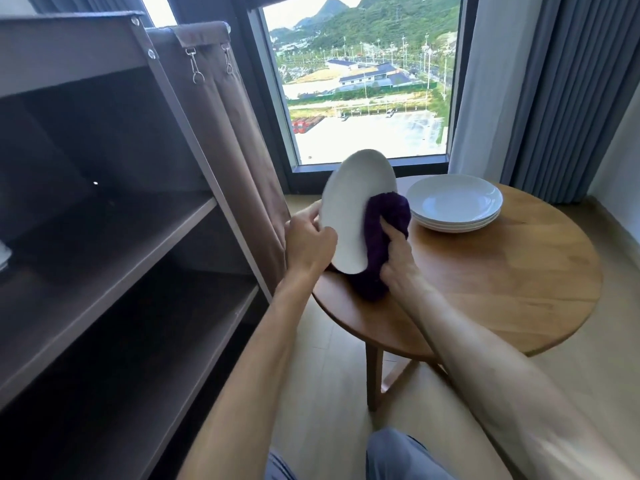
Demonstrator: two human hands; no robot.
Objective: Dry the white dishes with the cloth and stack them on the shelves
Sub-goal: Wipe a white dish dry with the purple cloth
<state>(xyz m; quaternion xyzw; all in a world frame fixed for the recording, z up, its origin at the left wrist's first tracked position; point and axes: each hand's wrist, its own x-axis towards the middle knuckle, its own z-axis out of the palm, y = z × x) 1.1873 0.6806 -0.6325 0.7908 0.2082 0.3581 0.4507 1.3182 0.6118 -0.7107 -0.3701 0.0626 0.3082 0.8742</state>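
Over round table (502,271), left hand (310,242) grips upright plate (356,209); right hand (398,261) presses purple cloth (381,230) against it.

Round wooden table (502,289), grey curtain (540,91) (right), window (360,81).

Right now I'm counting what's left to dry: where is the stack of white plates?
In the head view, the stack of white plates sits on the far side of the round wooden table, below the window, right of the purple cloth.

A high-rise home or apartment room: long grey curtains (540,98), a large window (360,81) overlooking hills, a round wooden tabletop (502,271), brown fabric-covered shelves (114,237).
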